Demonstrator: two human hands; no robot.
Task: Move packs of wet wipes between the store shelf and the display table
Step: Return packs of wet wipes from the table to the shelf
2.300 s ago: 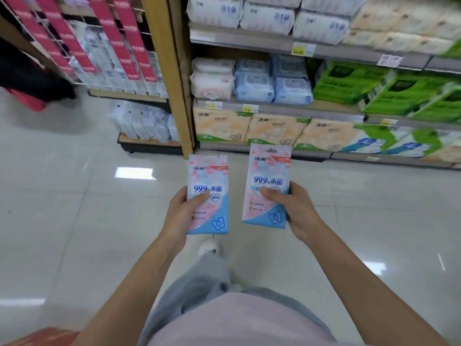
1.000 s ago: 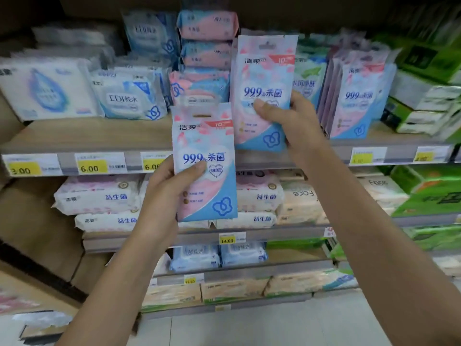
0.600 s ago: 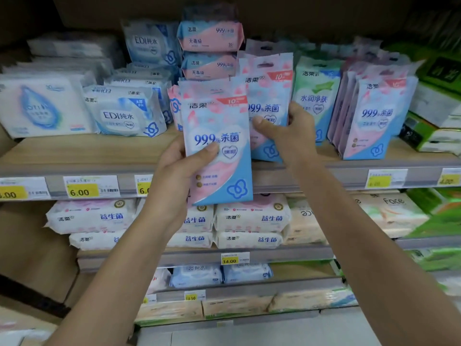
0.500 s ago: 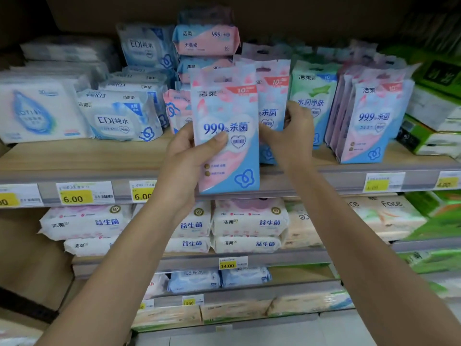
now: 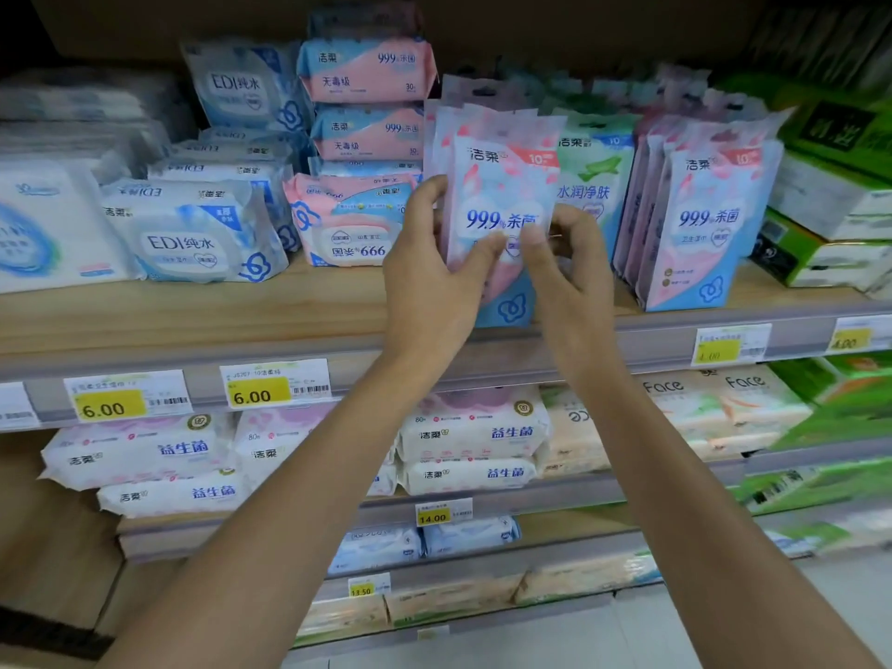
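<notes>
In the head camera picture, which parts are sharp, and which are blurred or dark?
Head view: the pink pack, gripped by the left hand and right hand, is sharp enough to read; the green packages at the right edge are smeared; the space above the packs is in deep shadow.

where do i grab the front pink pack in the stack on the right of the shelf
Pinch its top edge from the front and above: the front pink pack stands upright, face out, others packed behind it, its base on the shelf.
</notes>
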